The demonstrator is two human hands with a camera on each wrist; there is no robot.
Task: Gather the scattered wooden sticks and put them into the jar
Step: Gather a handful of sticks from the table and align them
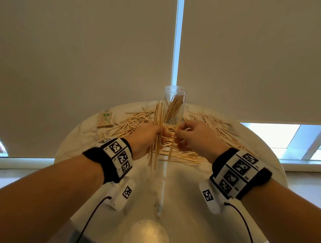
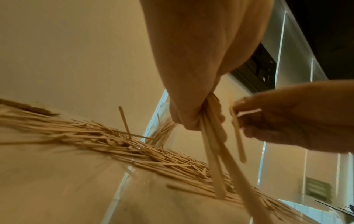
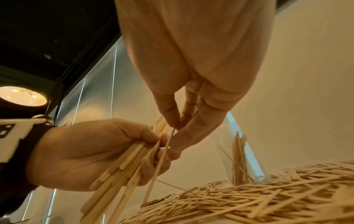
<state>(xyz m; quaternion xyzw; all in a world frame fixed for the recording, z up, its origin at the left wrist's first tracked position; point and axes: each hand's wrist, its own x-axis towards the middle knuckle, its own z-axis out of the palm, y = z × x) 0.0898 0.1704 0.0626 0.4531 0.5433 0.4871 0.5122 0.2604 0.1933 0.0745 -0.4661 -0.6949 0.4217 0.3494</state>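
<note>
A clear jar (image 1: 174,105) stands upright at the table's far side with several wooden sticks inside; it also shows in the right wrist view (image 3: 241,157). Scattered sticks (image 1: 210,124) lie in a wide pile around it. My left hand (image 1: 147,137) grips a bundle of sticks (image 1: 157,132) held nearly upright in front of the jar; the bundle (image 2: 216,159) hangs below the fist. My right hand (image 1: 190,134) pinches a single stick (image 3: 162,160) between thumb and fingertips, right beside the bundle. The two hands almost touch.
The round marble table (image 1: 189,189) has bare surface on my near side. A flat packet of sticks (image 1: 105,120) lies at the far left of the table. Roller blinds and a window stand behind the jar.
</note>
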